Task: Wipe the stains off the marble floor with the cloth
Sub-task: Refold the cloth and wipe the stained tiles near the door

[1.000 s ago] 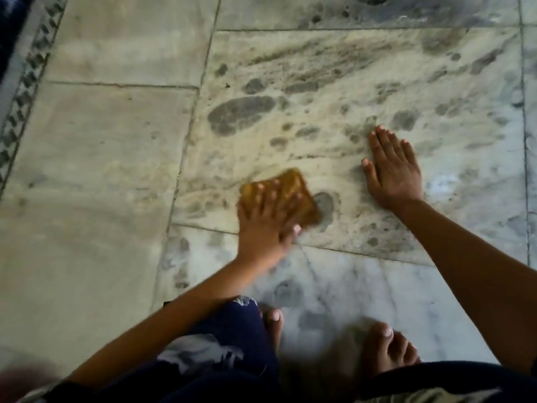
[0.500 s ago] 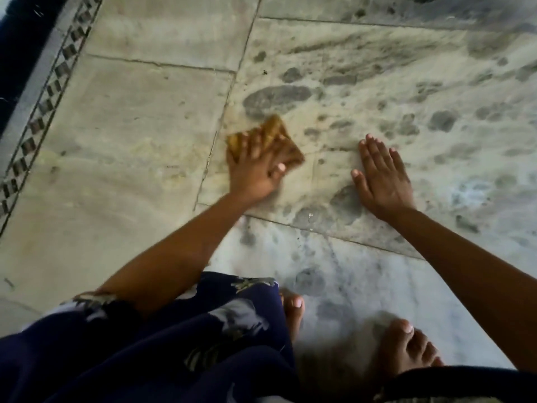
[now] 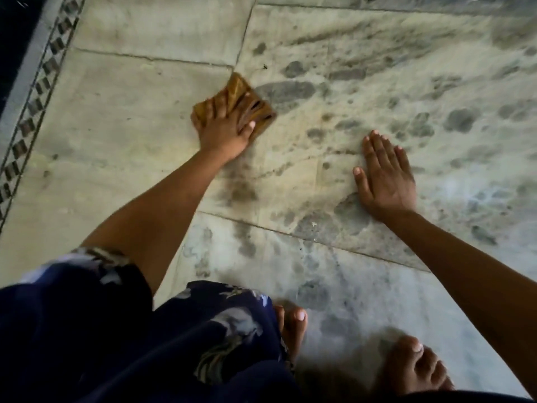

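Note:
A folded yellow-brown cloth (image 3: 240,88) lies on the marble floor (image 3: 130,117) at a tile joint, up and left of centre. My left hand (image 3: 225,132) presses down on it with fingers spread over its top. A large dark stain (image 3: 286,93) sits just right of the cloth, and several more grey blotches (image 3: 460,120) spread across the tile to the right. A smeared dark patch (image 3: 241,190) lies below my left wrist. My right hand (image 3: 386,178) rests flat on the stained tile, fingers straight, holding nothing.
My bare feet (image 3: 293,324) (image 3: 415,370) stand on the near tile, and dark blue patterned clothing (image 3: 145,338) fills the lower left. A patterned border strip (image 3: 32,100) runs along the floor's left edge beside a dark area.
My left hand has slid the cloth up and to the left, from near my right hand to the tile joint. My right hand has stayed flat in place.

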